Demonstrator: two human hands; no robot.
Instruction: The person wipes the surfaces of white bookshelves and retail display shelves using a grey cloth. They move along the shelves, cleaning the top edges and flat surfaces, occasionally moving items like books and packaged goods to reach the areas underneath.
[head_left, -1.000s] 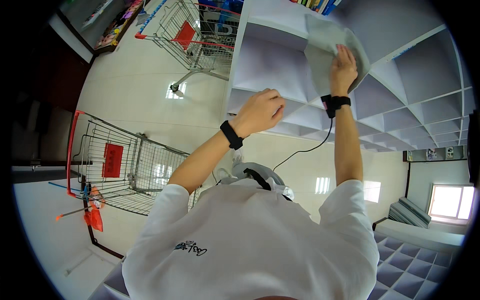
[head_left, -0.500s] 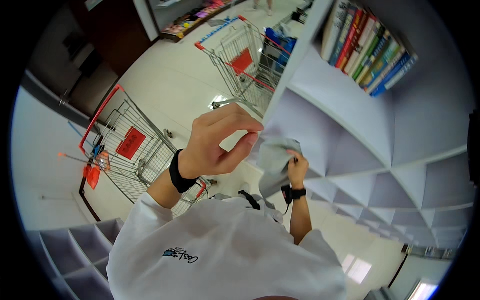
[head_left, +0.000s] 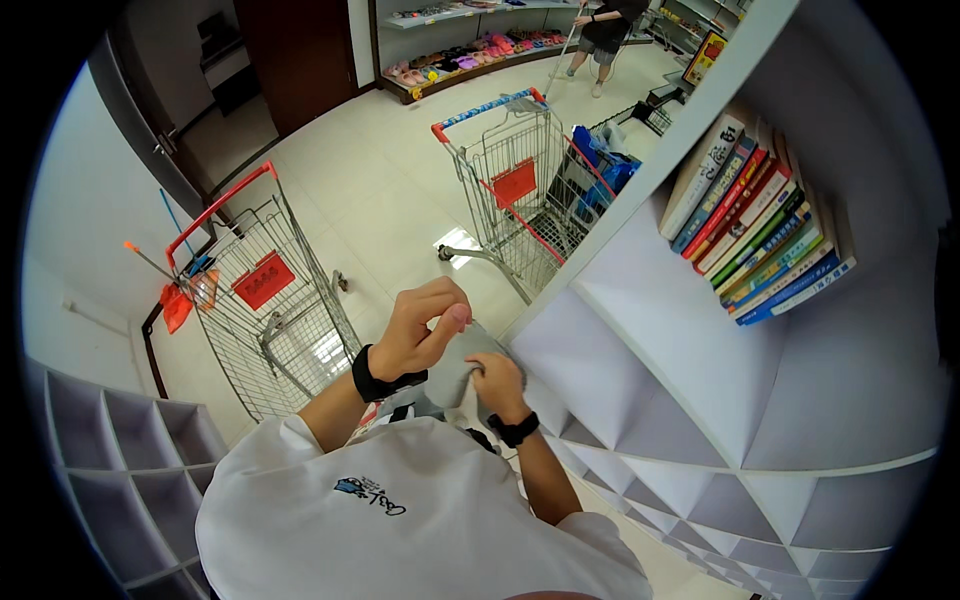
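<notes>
My left hand, with a black band at the wrist, is raised in front of my chest. Its thumb and fingers curl together in a pinch; whether anything is between the fingertips is not visible. Just below and to the right, my right hand closes on a light grey cloth, its thumb lying over the fabric. The cloth hangs between the two hands, partly hidden behind the left one. A black strap circles my right wrist too.
White shelving rises close on my right, with a row of leaning books in one compartment. Two wire shopping carts stand ahead. Low cubby shelves are at the left. Far back, a person holds a long pole near a shoe display.
My right hand has brought the grey cloth leftward, close beneath my left hand. The left hand sits lower and nearer my body. My view has tilted up, showing more of the room.
</notes>
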